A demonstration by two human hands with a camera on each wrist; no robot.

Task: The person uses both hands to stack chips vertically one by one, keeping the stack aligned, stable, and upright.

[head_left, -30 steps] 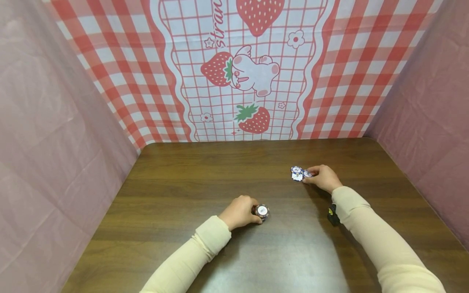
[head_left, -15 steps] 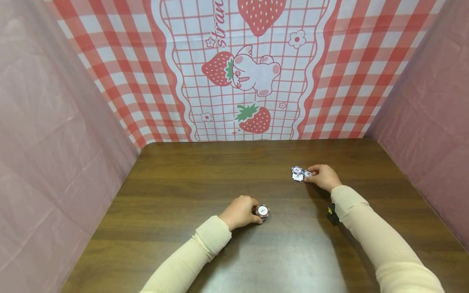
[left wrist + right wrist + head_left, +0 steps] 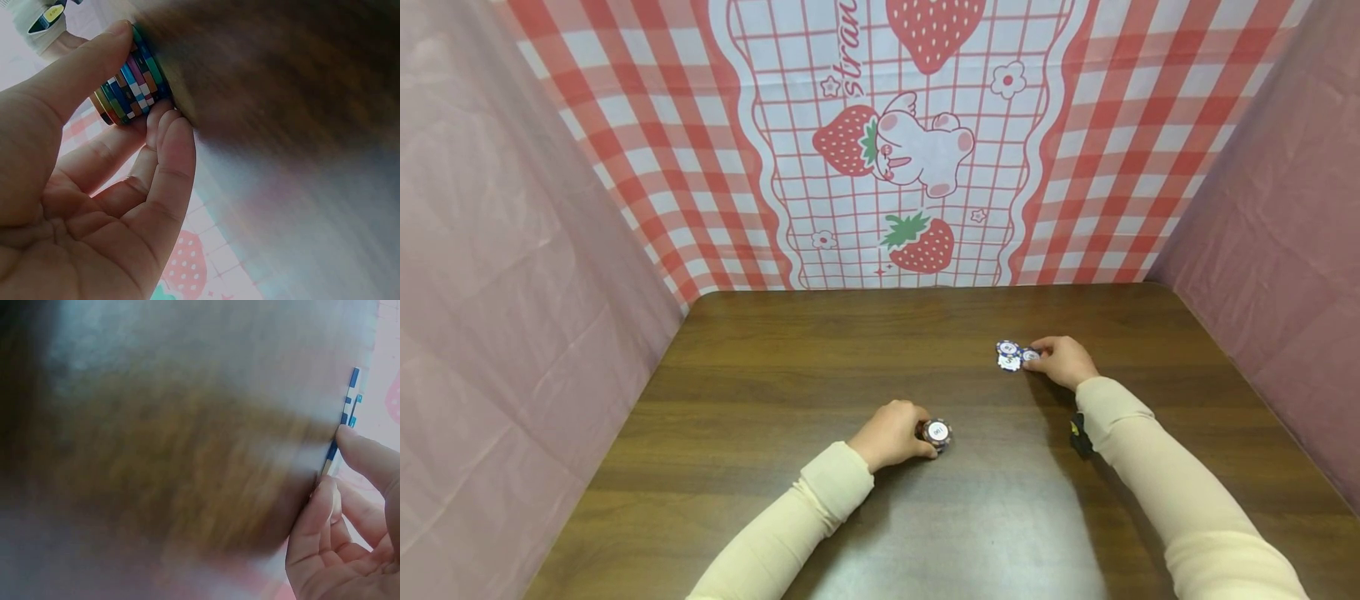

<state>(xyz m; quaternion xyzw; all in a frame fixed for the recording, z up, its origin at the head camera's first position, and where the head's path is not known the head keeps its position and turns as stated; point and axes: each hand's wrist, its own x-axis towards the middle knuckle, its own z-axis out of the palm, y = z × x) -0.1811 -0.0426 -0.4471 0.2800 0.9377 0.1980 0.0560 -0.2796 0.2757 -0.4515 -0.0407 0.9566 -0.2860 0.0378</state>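
Observation:
Low on the table's middle, my left hand [image 3: 891, 433] grips a stack of poker chips [image 3: 937, 432] between thumb and fingers. The left wrist view shows the many-coloured edges of the stacked chips [image 3: 134, 81]. Farther back and to the right, my right hand [image 3: 1064, 362] pinches a blue-and-white poker chip [image 3: 1031, 356] by its edge, flat at table level. Touching it on the left lie a blue-rimmed chip [image 3: 1008, 347] and a mostly white chip [image 3: 1009, 362], the blue one partly overlapping the white. In the right wrist view the chips [image 3: 352, 384] appear edge-on beyond my thumb.
The brown wooden table [image 3: 775, 358] reaches back to a red-and-white checked cloth [image 3: 685, 142] with strawberries. Pink cloth [image 3: 490, 275] hangs along the left side and more pink cloth [image 3: 1277, 217] along the right. A black wrist device [image 3: 1081, 437] sits under my right cuff.
My right forearm has shifted very slightly to the left. Both hands keep hold of their chips, and the chips stay in place.

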